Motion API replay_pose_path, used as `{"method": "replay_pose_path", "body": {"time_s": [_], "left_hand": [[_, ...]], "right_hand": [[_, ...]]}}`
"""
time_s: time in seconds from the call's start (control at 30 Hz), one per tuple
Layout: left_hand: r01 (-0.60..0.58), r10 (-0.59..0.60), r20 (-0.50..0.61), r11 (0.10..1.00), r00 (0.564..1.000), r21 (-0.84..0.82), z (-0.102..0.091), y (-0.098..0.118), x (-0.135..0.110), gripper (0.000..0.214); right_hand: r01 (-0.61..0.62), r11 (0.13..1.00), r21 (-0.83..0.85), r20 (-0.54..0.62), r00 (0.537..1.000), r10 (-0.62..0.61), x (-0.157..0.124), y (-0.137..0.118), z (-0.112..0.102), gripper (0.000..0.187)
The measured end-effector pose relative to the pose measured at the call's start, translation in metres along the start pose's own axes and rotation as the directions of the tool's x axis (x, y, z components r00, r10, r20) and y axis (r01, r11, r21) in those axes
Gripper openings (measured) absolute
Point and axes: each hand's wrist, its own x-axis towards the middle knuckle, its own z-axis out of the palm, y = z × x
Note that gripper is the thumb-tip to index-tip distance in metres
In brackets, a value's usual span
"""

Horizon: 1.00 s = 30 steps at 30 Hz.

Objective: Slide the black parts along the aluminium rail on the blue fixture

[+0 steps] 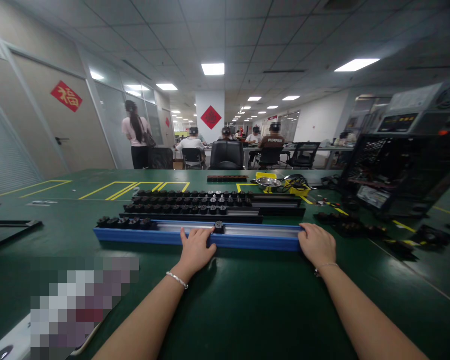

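A long blue channel rail [255, 242] with a silvery inner track lies across the green table in front of me. My left hand [197, 248] grips its front wall near the middle, thumb outside and fingers over the top. The fingertips touch a small black block [219, 227] sitting in the track. Wrapped round the rail's right end is my right hand [318, 245], its fingertips partly hidden behind the end. Several similar black blocks [125, 223] stand in a row at the rail's left end.
Behind the blue rail lie black rails [240, 219] holding rows of black parts. A metal bowl [269, 183], loose black parts [354, 225] and an open computer case [390, 175] are at right. A blurred-out phone-like object [13, 332] lies front left. People sit farther back.
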Motion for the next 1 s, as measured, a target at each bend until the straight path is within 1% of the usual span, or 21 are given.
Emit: {"method": "replay_pose_path", "body": {"time_s": [0.27,0.5,1.0], "left_hand": [[0.000,0.000,0.010,1.000,1.000,-0.019,-0.0013,0.0008,0.0003,0.045],[0.009,-0.009,0.026,1.000,1.000,-0.007,-0.0023,0.0025,0.0002,0.046],[-0.016,0.016,0.005,1.000,1.000,-0.004,0.0010,-0.0003,0.0014,0.047]], "right_hand": [[0.006,1.000,-0.008,0.011,1.000,-0.006,-0.0006,-0.0008,-0.0020,0.042],[0.009,1.000,0.003,-0.014,1.000,-0.009,-0.0002,0.0006,0.0007,0.041],[0.007,1.000,-0.007,0.015,1.000,-0.007,-0.0008,-0.0010,-0.0020,0.043]]}}
